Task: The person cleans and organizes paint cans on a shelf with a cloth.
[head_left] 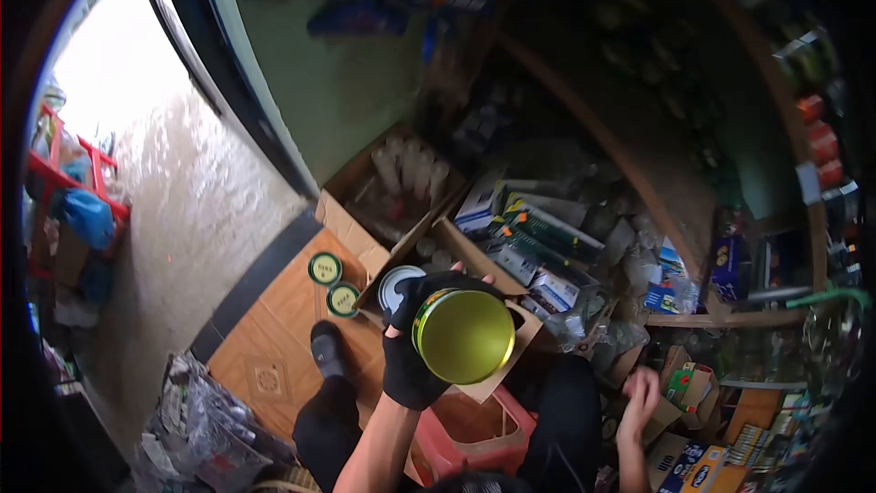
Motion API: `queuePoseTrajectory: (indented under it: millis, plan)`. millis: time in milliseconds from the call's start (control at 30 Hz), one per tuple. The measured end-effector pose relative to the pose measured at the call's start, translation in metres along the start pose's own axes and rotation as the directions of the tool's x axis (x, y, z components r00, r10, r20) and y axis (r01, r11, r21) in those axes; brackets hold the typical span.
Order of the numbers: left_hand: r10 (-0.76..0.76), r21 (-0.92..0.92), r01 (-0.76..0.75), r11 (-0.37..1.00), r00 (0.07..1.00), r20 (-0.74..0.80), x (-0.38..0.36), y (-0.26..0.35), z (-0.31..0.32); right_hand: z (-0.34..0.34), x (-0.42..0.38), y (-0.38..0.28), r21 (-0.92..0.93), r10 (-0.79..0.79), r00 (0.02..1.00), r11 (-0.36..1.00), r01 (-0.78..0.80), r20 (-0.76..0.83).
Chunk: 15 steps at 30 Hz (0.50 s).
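Note:
A round tin (464,336) with a shiny gold round face turned up at me is gripped by my left hand (415,370), which wears a black fingerless glove. Its fingers wrap around the tin's left and far side. Just beyond this hand a white round lid (399,285) partly shows. My right hand (641,393) is bare, off to the right, slightly blurred, with loosely bent fingers and nothing visible in them. Nearest to it stands a small carton with a green and red side (689,388). Two tins with green rims and printed tops (325,267) sit on the tiled floor.
A cardboard box (351,237) with white bottles stands ahead, beside another box of long packages (547,228). Below my hands is a pink plastic stool (456,456). Shelves with small goods line the right. Plastic-wrapped bundles (205,424) lie left, near the doorway.

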<state>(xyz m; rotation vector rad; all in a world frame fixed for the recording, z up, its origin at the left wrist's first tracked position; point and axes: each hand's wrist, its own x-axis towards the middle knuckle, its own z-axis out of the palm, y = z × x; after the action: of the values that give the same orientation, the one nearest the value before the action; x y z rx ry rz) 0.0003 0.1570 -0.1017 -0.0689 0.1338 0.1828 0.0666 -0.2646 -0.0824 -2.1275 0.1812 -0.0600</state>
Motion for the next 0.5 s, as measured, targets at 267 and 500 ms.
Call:
queuePoseTrajectory:
  millis: [267, 500]
  plan:
    - [0.148, -0.240, -0.138, 0.961, 0.989, 0.025, 0.047, 0.043, -0.030, -0.036, -0.200, 0.132, -0.463, 0.850, 0.499, 0.514, -0.722, 0.167]
    - [0.292, 0.822, -0.156, 0.548, 0.956, -0.013, 0.044, 0.054, -0.028, -0.019, -0.196, 0.122, -0.414, 0.741, 0.572, 0.671, -0.615, 0.351]
